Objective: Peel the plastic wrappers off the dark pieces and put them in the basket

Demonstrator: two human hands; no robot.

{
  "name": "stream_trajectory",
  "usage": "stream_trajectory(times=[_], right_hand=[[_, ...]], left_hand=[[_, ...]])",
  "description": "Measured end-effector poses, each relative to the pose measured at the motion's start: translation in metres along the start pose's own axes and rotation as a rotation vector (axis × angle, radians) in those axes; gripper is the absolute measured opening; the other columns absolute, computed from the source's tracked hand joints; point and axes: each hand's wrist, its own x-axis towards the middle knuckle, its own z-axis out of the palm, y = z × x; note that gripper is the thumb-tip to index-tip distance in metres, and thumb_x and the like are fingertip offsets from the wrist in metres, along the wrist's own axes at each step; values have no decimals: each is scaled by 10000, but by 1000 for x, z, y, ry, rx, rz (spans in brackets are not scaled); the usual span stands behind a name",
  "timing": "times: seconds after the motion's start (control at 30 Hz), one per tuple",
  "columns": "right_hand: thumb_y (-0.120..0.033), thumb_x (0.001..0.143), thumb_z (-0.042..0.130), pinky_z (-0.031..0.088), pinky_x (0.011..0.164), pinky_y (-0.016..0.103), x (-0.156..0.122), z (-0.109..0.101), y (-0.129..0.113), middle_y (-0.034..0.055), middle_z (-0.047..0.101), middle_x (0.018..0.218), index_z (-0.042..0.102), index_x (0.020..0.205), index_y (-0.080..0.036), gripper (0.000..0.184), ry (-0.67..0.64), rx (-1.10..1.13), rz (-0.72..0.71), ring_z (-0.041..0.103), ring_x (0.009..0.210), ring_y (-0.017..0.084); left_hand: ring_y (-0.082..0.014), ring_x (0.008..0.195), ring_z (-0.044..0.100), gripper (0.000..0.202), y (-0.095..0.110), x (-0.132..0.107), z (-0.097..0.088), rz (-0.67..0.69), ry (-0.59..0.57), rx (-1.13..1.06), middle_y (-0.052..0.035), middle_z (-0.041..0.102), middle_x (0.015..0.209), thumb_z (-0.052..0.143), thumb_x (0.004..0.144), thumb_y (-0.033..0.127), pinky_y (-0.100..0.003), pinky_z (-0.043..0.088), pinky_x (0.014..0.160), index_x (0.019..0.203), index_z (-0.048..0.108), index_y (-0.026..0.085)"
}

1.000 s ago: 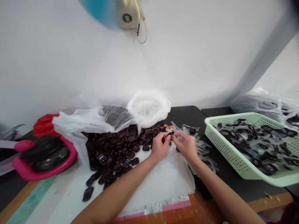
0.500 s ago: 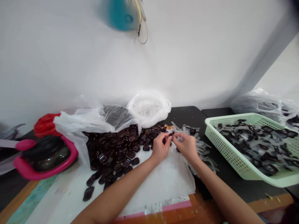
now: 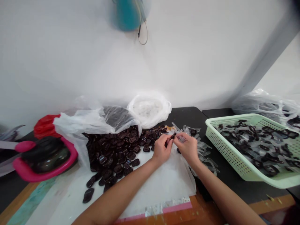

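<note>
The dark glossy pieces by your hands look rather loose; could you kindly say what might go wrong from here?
The heap of dark glossy pieces spreads loosely across the white sheet, so a stray piece might slide off. The left hand and right hand work beside it, so clear plastic strips could possibly get mixed in.

One left hand point(image 3: 161, 150), one right hand point(image 3: 187, 148), one mint-green plastic basket point(image 3: 231, 150), three clear plastic bags point(image 3: 150, 109), one red bag point(image 3: 44, 125), one pink-rimmed container point(image 3: 71, 153) (the dark glossy pieces point(image 3: 112, 153) are too many to count).
</note>
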Motion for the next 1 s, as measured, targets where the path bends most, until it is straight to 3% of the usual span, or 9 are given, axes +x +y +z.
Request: stream_trajectory(times=[0.33,0.63,0.77,0.83,1.0], right_hand=[[-271,695,567,398,548,213,0,2,2,-23,573,583,626,679,-173,115,21,31,10,497,529,120],[-309,740,571,429,589,234,3,1,3,11,644,691,648,769,-173,159,-51,92,8,544,582,137],[-363,763,572,467,638,271,6,-2,5,53,681,832,664,969,-179,290,-124,164,1,599,677,173],[-373,776,568,478,684,292,8,-3,6,68,690,882,680,967,-182,293,-207,224,-8,618,739,191],[-350,765,594,489,743,330,11,-5,5,79,697,888,686,913,-157,260,-245,334,58,633,811,220]], left_hand=[[-132,655,478,173,1,-2,2,-4,12,7,-21,518,717,476,877,249,-253,396,633,950,605,159],[-163,775,574,239,-3,2,4,-242,98,-161,-62,642,837,506,862,348,-265,445,704,901,636,151],[-141,655,561,294,-10,8,3,-364,160,-236,-26,611,647,495,853,406,-239,438,599,776,626,155],[-131,598,539,303,-12,8,3,-388,156,-254,-5,565,560,500,845,421,-231,423,558,742,619,162],[-119,546,508,306,-12,7,4,-404,125,-281,16,514,507,525,824,440,-228,402,530,720,610,165]])
